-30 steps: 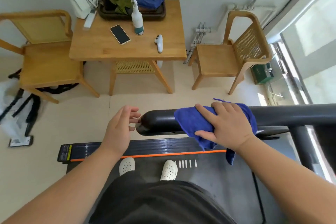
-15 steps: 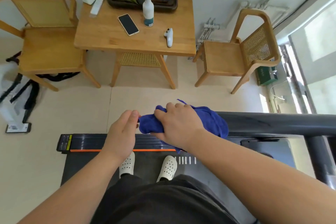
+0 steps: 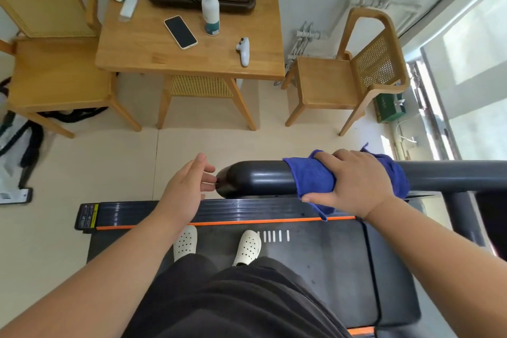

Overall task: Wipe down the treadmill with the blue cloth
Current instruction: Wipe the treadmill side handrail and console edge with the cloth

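Here, the blue cloth (image 3: 312, 178) is draped over the handrail (image 3: 255, 175) of the treadmill (image 3: 315, 269), near the rail's left end. It is gripped there by the right hand (image 3: 354, 184), with fingers curled over the top and the thumb beneath. The left hand (image 3: 186, 189) is held loosely spread, with its fingertips at the end cap. Firm, overlapping strokes along the bar are advised. Counted on the worktop (image 3: 142, 49): one spray bottle (image 3: 210, 12) and one phone (image 3: 180, 32).

Bright daylight from window (image 3: 472, 57) (right); wide-angle edge distortion.
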